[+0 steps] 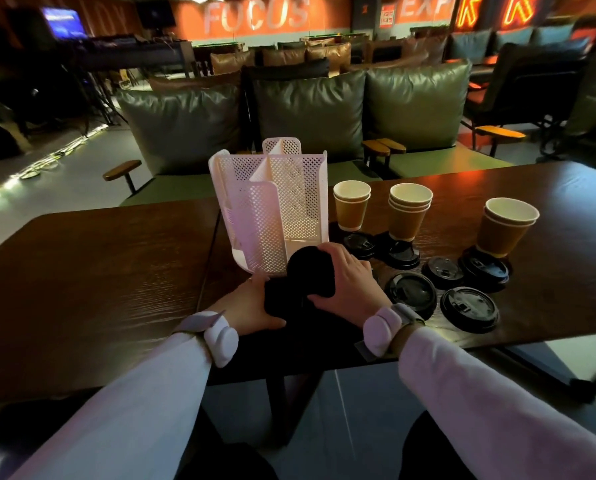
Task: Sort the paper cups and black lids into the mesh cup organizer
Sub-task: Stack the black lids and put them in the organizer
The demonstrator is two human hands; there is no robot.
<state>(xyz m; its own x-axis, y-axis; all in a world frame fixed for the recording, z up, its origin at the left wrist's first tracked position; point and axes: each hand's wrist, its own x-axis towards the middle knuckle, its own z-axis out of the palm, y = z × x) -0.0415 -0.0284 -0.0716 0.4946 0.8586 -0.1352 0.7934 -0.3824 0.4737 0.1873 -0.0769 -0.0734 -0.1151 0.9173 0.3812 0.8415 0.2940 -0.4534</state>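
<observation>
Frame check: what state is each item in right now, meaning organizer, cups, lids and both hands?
Mesh cup organizer: upright, compartments look empty.
Stack of black lids: held between both hands, before the organizer.
Left hand: grips the stack.
Right hand: grips the stack.
Paper cups: three nested stacks, upright.
Loose lids: flat on table.

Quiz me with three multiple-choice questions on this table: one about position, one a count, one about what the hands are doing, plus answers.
1. Where are the cup stacks relative to the mesh organizer? A) left of it B) inside it C) right of it
2. How many cup stacks stand there? A) three B) two C) five
3. What are the left hand and right hand doing? A) hanging idle B) gripping the black lids C) lifting a cup
Answers: 1 C, all stand right of it. 2 A, three separate stacks show. 3 B, both hands curl round the dark lids.
</observation>
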